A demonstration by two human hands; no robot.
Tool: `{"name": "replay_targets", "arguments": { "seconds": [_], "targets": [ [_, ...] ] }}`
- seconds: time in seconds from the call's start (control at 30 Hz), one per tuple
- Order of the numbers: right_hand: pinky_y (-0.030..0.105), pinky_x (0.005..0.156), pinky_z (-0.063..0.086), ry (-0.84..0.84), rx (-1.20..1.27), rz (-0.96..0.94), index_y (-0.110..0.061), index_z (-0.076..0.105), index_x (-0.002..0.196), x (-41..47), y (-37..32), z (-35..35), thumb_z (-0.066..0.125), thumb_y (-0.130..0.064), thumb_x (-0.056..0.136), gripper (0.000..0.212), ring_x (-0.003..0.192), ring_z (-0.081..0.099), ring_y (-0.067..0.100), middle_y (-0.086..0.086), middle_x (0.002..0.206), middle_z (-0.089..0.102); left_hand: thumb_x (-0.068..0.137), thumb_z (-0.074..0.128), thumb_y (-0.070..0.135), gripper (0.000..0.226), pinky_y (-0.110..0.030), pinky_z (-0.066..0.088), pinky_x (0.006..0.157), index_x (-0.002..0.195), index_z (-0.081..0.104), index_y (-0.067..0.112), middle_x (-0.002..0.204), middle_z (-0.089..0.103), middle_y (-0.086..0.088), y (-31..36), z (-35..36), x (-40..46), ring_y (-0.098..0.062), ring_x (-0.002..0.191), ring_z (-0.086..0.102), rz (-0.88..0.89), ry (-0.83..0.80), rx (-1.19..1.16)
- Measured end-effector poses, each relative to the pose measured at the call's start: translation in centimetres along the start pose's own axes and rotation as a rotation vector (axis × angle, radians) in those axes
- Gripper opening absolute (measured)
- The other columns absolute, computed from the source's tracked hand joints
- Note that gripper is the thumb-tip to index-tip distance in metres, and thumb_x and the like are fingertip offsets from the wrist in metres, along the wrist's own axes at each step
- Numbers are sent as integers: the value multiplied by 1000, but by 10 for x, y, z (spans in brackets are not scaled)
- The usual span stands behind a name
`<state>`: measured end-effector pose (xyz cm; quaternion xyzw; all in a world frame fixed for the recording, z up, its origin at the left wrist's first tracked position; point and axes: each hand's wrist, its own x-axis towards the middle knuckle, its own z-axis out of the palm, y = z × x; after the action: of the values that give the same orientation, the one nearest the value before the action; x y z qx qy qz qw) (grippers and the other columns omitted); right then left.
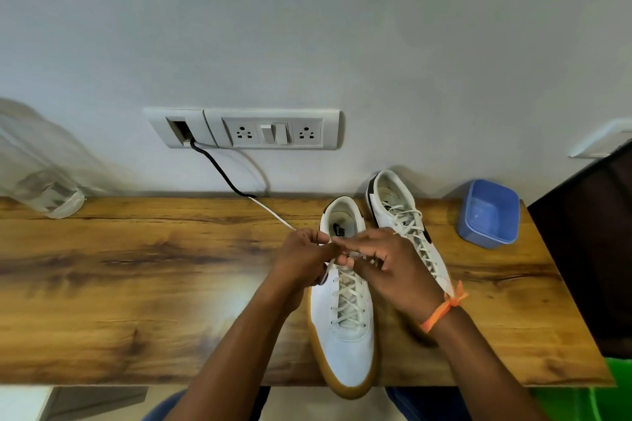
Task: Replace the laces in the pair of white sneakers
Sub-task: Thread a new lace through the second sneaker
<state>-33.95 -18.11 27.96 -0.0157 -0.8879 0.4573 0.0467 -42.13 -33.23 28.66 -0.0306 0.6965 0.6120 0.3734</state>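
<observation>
Near sneaker (343, 325): toe overhangs desk (136, 284) front edge, white upper, gum sole, cream lace (347, 304) crisscrossed. Left hand (304, 260) and right hand (386, 267) meet over its tongue, both pinching lace ends. Second sneaker (400, 215) just beside, toward back edge, laced. Blue tub (489, 214) near right edge. Bare wood left of the hands.

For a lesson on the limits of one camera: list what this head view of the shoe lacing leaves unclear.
- Top eyelets of the near sneaker: covered by the left hand and right hand.
- Lace ends: hidden in the fingers.
- Far sneaker toe: behind the right wrist.
- Clear bottle: blurred, cut by the left edge.
- Blue tub contents: too faint to tell.
- Dark object: cut by the right edge.
</observation>
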Motion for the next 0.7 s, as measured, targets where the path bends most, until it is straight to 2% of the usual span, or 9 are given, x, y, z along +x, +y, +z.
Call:
{"name": "replay_targets", "arguments": {
  "seconds": [0.07, 0.13, 0.27, 0.33, 0.4, 0.53, 0.7],
  "targets": [
    [15, 80, 47, 51, 8, 19, -29, 72, 116, -2, 3, 0, 72, -23, 86, 30, 91, 63, 3, -12, 96, 73, 94, 65, 15, 12, -16, 30, 39, 92, 62, 4, 59, 67, -6, 3, -6, 0, -8, 38, 42, -19, -34, 65],
    [13, 76, 46, 112, -3, 19, -29, 73, 114, -2, 5, 1, 77, -20, 82, 33, 89, 63, 4, -14, 92, 68, 96, 62, 17, 11, -17, 31, 40, 92, 60, 7, 63, 68, -6, 7, -7, -2, -9, 42, 43, -10, -97, 74],
    [18, 95, 47, 45, 64, -42, -24, 66, 127, 1, 3, 5, 75, -21, 85, 43, 112, 60, 3, -11, 117, 66, 94, 65, 14, 7, -19, 31, 41, 95, 59, 10, 72, 69, -10, 9, -6, -4, -14, 51, 39, -11, -183, 24],
    [21, 90, 51, 41, 63, -21, -25, 69, 122, 0, 4, 5, 72, -22, 87, 35, 104, 65, 2, -11, 109, 72, 92, 67, 14, 7, -19, 30, 42, 94, 61, 12, 76, 68, -12, 7, -9, -3, -13, 51, 39, -52, -182, 29],
    [19, 80, 53, 105, 19, -15, -25, 76, 108, -1, 8, 3, 70, -16, 88, 23, 90, 68, 1, -13, 96, 74, 91, 69, 14, 11, -19, 30, 44, 96, 60, 12, 79, 69, -12, 7, -12, -3, -12, 51, 39, -79, -184, 30],
    [20, 67, 55, 180, 15, 102, -22, 78, 99, 1, 15, -3, 69, -10, 88, 18, 73, 67, 2, -13, 88, 74, 90, 69, 11, 8, -18, 35, 45, 99, 69, 9, 85, 73, -10, 10, -14, -1, -8, 49, 41, 36, -193, 52],
    [19, 71, 55, 98, -21, 113, -24, 79, 98, 0, 14, 1, 69, -14, 88, 17, 77, 67, -1, -15, 88, 74, 84, 75, 10, 13, -19, 38, 52, 97, 75, 14, 95, 75, -17, 10, -22, 2, -7, 56, 46, 95, -126, 102]
  ]
}}
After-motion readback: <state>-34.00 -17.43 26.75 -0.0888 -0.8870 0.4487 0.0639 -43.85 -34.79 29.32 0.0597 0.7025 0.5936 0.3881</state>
